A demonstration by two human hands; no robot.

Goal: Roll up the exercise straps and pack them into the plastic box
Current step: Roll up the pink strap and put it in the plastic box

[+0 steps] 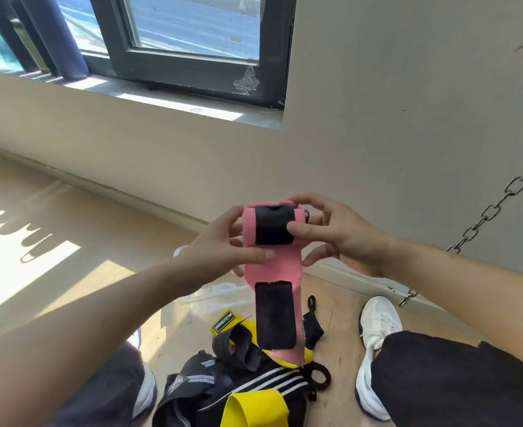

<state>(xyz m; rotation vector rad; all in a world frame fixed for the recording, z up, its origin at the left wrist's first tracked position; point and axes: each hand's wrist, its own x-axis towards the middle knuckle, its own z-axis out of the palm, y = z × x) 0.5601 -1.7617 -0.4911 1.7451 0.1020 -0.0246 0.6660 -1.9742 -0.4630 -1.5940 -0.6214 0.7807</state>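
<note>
2 hands clasp the rolled pink strap [272, 257] from either side, left hand [220, 251] and right hand [337, 238] each thumb-pinching its front, while its loose tail [275, 315] hangs beneath the grip, above the plastic box [204, 300] and black-and-yellow straps [254, 383].

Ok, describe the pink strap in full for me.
The pink strap looks like soft woven fabric, mostly wound into a thick roll held up in front of the person, above the floor. A black patch sits on the roll's face; a second black patch covers the loose tail, which hangs straight down from the roll with a pink end. The left hand grips the roll's left side, thumb on its front; the right hand holds the right side, thumb pressing the upper patch.
</note>
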